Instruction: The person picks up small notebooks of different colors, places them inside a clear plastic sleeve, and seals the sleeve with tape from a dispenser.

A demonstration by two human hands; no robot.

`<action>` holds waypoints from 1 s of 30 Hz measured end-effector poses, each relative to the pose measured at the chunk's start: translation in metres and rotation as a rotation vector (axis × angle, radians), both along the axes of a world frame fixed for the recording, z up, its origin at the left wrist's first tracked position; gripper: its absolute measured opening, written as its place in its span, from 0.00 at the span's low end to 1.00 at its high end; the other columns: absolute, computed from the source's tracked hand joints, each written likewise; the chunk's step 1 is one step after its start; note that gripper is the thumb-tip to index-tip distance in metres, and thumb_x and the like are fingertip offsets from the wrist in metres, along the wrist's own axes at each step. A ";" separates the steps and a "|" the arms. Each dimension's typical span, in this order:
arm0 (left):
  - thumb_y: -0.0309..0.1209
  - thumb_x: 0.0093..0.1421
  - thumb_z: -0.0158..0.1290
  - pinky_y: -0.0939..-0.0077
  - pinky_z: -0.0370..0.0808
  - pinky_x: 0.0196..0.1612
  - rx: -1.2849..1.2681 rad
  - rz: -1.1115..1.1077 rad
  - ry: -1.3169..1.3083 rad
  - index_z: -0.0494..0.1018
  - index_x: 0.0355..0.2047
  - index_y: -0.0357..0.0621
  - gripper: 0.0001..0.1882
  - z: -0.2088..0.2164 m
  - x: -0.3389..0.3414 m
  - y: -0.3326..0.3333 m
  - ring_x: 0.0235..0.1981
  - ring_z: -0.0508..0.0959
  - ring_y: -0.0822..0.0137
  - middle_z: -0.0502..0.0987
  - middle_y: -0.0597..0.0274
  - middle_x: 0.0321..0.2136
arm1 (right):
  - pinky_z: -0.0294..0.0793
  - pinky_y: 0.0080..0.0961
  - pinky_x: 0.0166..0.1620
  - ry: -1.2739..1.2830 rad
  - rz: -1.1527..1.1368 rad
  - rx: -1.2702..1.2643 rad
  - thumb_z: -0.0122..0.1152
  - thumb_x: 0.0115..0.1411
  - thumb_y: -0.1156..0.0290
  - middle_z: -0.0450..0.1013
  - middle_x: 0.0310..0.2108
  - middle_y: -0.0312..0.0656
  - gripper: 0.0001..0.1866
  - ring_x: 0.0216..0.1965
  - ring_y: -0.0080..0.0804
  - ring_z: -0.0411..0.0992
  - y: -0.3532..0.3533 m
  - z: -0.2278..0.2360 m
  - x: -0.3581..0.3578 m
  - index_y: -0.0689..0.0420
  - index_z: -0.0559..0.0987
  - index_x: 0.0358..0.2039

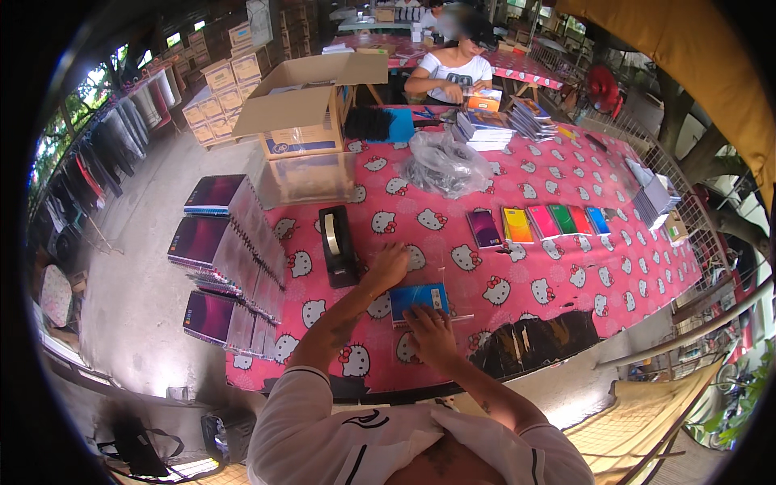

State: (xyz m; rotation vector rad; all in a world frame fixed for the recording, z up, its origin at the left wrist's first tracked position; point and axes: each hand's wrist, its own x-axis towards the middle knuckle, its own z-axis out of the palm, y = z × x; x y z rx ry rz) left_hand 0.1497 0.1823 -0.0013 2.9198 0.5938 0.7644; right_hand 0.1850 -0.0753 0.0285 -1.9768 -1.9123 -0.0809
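Note:
A small blue notebook (414, 301) lies in front of me at the near edge of the table, with what looks like clear plastic (461, 316) sticking out past its right side. My right hand (431, 333) rests on the notebook's lower part, fingers spread and laid on the cover. Just beyond the notebook, my left hand (390, 263) is low over the pink tablecloth, its fingers stretched forward with nothing visible in them. Left of that hand stands a black tape dispenser (337, 250) with a pale roll of tape.
Stacked spiral notebooks (212, 242) line the left edge. Colourful notebooks (517, 225) lie in a row at right. A clear plastic bag (444, 164), an open carton (301, 128) and notebook piles (485, 129) stand farther back. Across the table a person (457, 69) handles notebooks.

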 end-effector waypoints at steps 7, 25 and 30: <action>0.34 0.53 0.59 0.53 0.76 0.42 -0.309 -0.073 -0.051 0.75 0.44 0.42 0.18 0.041 -0.005 -0.034 0.38 0.80 0.50 0.78 0.50 0.38 | 0.58 0.52 0.63 0.005 0.012 0.053 0.62 0.55 0.65 0.65 0.59 0.42 0.30 0.61 0.43 0.63 0.002 0.005 0.005 0.51 0.71 0.60; 0.26 0.57 0.54 0.56 0.76 0.32 -0.497 0.056 -0.217 0.78 0.32 0.42 0.05 0.034 -0.049 -0.143 0.31 0.80 0.49 0.80 0.52 0.32 | 0.53 0.62 0.65 0.133 0.058 0.016 0.64 0.55 0.67 0.60 0.63 0.50 0.30 0.68 0.48 0.55 0.005 -0.024 0.010 0.58 0.70 0.59; 0.26 0.57 0.55 0.56 0.78 0.39 -0.559 0.065 0.001 0.77 0.42 0.41 0.12 0.038 -0.051 -0.137 0.40 0.81 0.51 0.80 0.51 0.39 | 0.55 0.55 0.63 0.668 0.010 0.153 0.64 0.53 0.69 0.59 0.61 0.47 0.31 0.66 0.46 0.53 0.011 -0.030 0.039 0.57 0.69 0.59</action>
